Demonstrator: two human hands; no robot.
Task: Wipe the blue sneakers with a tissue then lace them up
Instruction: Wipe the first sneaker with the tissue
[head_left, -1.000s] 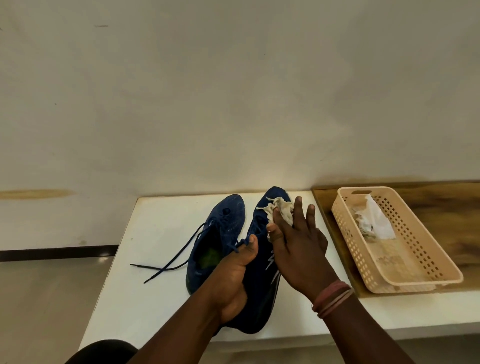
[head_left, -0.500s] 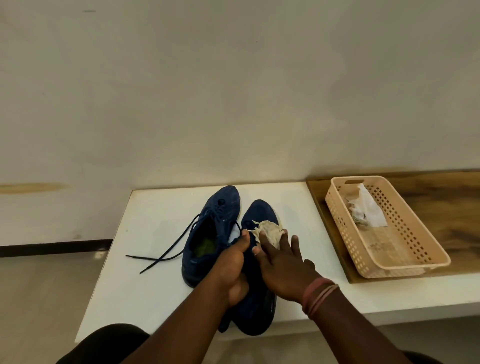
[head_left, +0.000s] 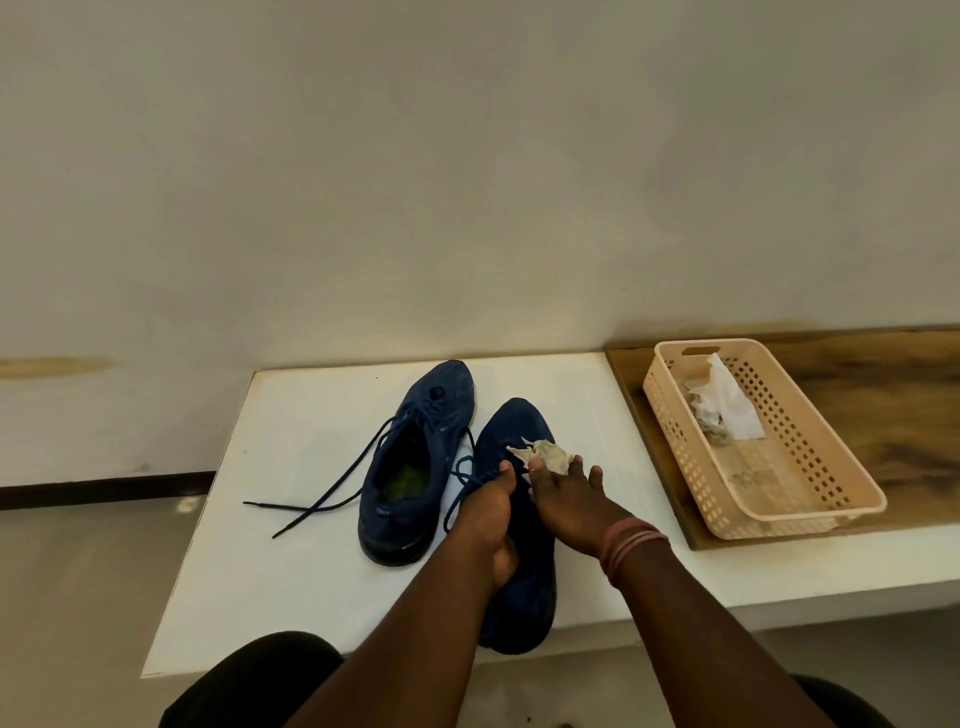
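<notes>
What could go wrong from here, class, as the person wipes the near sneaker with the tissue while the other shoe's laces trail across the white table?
1. The sneaker being wiped overhangs the white table edge; if the left hand loosens, it may slip off.
2. The tissue under the right hand looks crumpled and soiled, so it may smear dirt or tear.
3. The loose laces of the other sneaker could snag an arm.

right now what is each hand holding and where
Left hand grips the nearer sneaker around its middle. Right hand presses a crumpled tissue on its toe area.
</notes>
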